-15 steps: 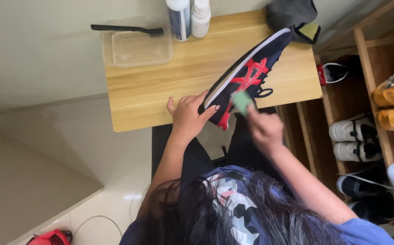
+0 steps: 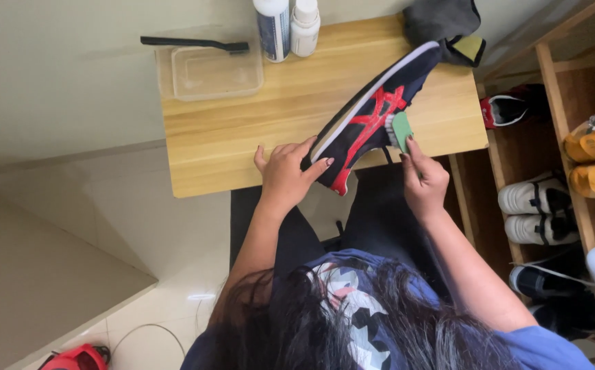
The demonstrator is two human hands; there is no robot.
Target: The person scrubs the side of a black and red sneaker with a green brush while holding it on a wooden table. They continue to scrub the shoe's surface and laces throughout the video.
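A dark navy sneaker (image 2: 373,109) with red stripes and a white sole edge lies on its side across the wooden table (image 2: 242,137). My left hand (image 2: 287,171) grips the sneaker's toe end at the table's front edge. A small green brush (image 2: 400,130) is pressed against the shoe's side near the laces, held by my right hand (image 2: 424,178).
A clear plastic tub (image 2: 215,72) with a black brush (image 2: 194,44) across it sits at the table's back left. Two white bottles (image 2: 287,27) stand behind it. A dark cloth (image 2: 444,24) lies at the back right. A shoe rack (image 2: 558,171) with several shoes stands to the right.
My right hand has carried the green brush up and to the right along the shoe's side. My left hand stays on the toe end.
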